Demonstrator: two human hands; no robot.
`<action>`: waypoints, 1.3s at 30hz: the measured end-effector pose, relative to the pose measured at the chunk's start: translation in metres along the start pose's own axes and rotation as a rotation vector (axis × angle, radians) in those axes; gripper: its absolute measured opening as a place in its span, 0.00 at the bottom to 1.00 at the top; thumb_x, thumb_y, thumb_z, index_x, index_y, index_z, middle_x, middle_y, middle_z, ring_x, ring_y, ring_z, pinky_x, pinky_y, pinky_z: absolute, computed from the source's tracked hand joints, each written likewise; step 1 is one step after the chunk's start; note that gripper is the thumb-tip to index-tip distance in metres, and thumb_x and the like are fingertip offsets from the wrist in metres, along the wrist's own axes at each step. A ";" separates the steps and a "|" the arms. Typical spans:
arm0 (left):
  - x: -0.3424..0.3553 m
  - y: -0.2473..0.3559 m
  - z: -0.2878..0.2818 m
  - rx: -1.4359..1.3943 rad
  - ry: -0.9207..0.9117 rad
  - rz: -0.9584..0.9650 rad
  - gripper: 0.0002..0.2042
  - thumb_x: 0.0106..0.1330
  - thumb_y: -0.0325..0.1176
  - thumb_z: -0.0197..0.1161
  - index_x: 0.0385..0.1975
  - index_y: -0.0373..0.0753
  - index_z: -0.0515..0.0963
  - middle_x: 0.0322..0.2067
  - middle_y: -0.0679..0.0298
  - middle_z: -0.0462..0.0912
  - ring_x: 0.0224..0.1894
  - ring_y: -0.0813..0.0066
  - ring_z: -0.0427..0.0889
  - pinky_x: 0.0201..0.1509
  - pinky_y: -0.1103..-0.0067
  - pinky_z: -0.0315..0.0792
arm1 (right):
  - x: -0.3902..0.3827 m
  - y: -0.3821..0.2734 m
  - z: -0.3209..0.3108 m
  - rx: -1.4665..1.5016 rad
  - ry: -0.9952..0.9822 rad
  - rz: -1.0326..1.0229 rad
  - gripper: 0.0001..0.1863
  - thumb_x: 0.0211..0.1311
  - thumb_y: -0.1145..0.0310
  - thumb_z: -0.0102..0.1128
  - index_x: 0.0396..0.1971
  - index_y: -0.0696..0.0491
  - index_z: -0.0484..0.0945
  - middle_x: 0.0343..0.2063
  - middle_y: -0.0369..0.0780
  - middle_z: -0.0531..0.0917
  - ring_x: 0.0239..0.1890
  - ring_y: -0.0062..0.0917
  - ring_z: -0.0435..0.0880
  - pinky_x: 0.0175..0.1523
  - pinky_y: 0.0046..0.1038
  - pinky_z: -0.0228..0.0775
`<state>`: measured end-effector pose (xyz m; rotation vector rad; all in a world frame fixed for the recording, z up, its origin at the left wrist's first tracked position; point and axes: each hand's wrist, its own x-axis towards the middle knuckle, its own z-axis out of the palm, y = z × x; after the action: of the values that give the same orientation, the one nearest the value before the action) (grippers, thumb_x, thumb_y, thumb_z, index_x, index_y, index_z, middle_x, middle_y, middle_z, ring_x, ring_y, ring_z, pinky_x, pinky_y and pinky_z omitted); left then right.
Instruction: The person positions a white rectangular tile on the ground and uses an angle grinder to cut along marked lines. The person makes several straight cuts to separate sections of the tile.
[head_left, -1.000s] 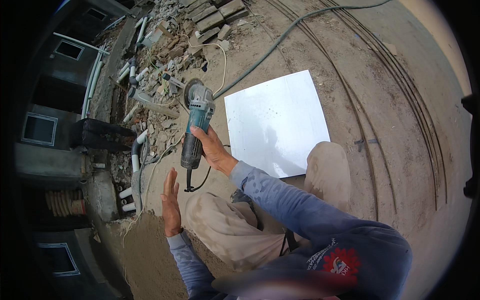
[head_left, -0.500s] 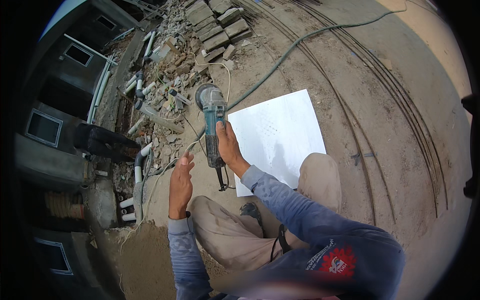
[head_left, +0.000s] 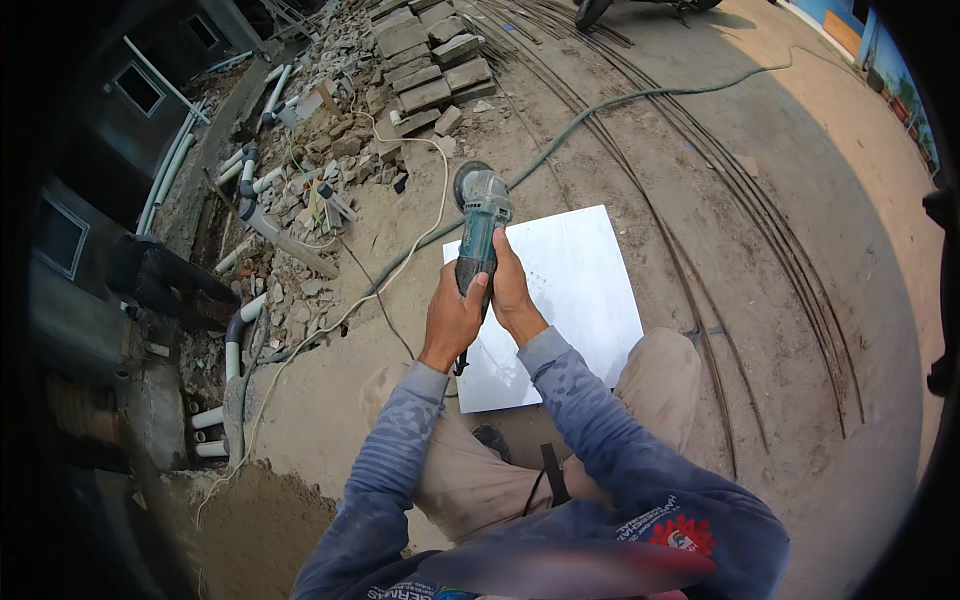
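Both hands grip a teal and black angle grinder, held up in front of me with its grey head and round disc pointing away. My left hand wraps the dark rear of the body, thumb along the top. Around the right side of the body, my right hand is closed, its thumb near the teal casing. The black cord end shows below my left hand. Underneath and to the right, a white square tile lies flat on the ground between my knees, with dark specks and a damp-looking patch on its surface.
A green hose and a pale cable cross the ground. Long steel bars lie at the right. Rubble, stacked blocks and pipes fill the left, where another person bends over.
My left hand has come from beside the grinder to close on its rear body. The grinder has shifted right in the view, now partly over the tile; my right hand still holds it.
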<state>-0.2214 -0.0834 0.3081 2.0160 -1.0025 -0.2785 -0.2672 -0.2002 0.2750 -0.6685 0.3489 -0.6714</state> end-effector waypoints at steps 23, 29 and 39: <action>0.005 -0.072 -0.009 -0.320 -0.036 -0.171 0.33 0.83 0.57 0.48 0.64 0.26 0.67 0.47 0.36 0.84 0.51 0.42 0.86 0.57 0.60 0.76 | 0.019 0.052 -0.003 -0.071 -0.006 0.294 0.34 0.77 0.37 0.58 0.57 0.57 0.77 0.41 0.41 0.86 0.44 0.27 0.88 0.51 0.32 0.84; 0.029 -0.087 -0.040 -0.490 -0.121 -0.148 0.33 0.85 0.60 0.42 0.64 0.31 0.70 0.48 0.50 0.83 0.51 0.57 0.84 0.60 0.70 0.74 | 0.021 0.065 0.017 -0.058 -0.185 0.251 0.33 0.71 0.53 0.66 0.65 0.64 0.74 0.65 0.50 0.81 0.58 0.31 0.86 0.63 0.32 0.81; 0.006 -0.135 -0.114 -0.411 -0.968 -0.061 0.45 0.77 0.77 0.36 0.48 0.36 0.85 0.37 0.64 0.86 0.53 0.65 0.85 0.66 0.67 0.72 | 0.094 -0.026 0.064 0.002 -0.100 -0.077 0.25 0.71 0.54 0.69 0.51 0.59 0.75 0.39 0.45 0.86 0.38 0.32 0.92 0.44 0.37 0.94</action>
<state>-0.0843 0.0236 0.2759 1.4961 -1.2943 -1.4592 -0.1782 -0.2496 0.3315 -0.7136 0.2309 -0.7091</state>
